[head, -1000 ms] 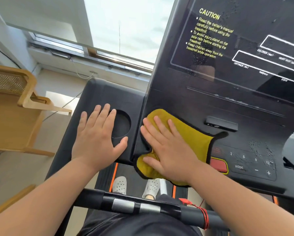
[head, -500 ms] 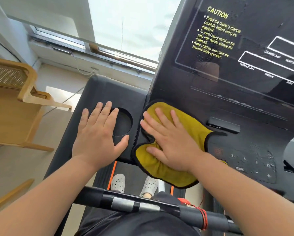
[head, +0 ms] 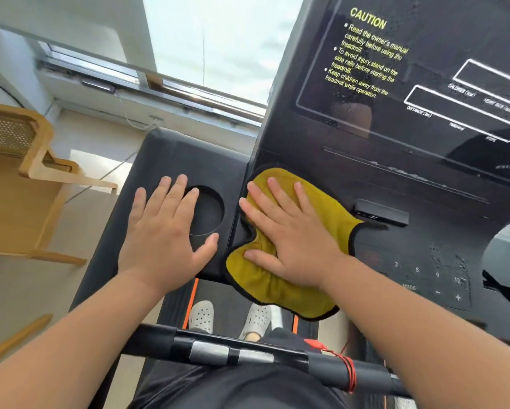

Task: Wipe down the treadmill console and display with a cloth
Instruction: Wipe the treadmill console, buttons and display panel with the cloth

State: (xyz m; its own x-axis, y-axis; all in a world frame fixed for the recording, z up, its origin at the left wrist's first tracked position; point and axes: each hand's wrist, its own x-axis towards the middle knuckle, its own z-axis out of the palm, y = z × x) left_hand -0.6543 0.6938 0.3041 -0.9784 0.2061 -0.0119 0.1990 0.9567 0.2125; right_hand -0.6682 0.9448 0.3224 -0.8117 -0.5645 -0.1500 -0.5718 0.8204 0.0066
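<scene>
Change since earlier frames: right hand (head: 292, 240) and cloth (head: 280, 293) have slid a little up the console (head: 395, 184) toward the foot of the display (head: 425, 54). The left hand (head: 165, 234) has kept its place by the cup holder (head: 209, 214).

Item 1, cloth: mustard yellow with dark edging. It lies on the left end of the console's lower panel, below the display and left of the keypad (head: 425, 276). Its left edge sits at the seam with the side tray (head: 171, 154), and its lower part hangs over the console's near edge.

Item 2, right hand: palm down on the cloth. The fingers (head: 277, 193) are straight and spread, pressing the fabric flat and not curled round it. The thumb lies on the cloth's lower left fold.

Item 3, left hand: flat on the side tray with fingers released and spread, grasping nothing. The fingertips reach the cup holder's rim and the thumb points toward the cloth.

Item 4, display: dark glass panel, tilted, with a yellow "CAUTION" text block at left and white outlined readout boxes at right. Fine droplets or specks show near the text.

Item 5, keypad: numerals 3, 6, 9, 12, a MODE label and minus and plus marks, with droplets on the surface.

Item 6, small black block (head: 382, 215): on the console just right of the cloth's upper corner.

Item 7, handlebar (head: 247, 352): black with two silver pads. A red cord (head: 349, 370) is looped round its right part.

Item 8, surroundings: pale perforated shoes (head: 200, 315) on the belt below, a wooden chair (head: 26, 178) at left, and a window (head: 218, 39) behind.
</scene>
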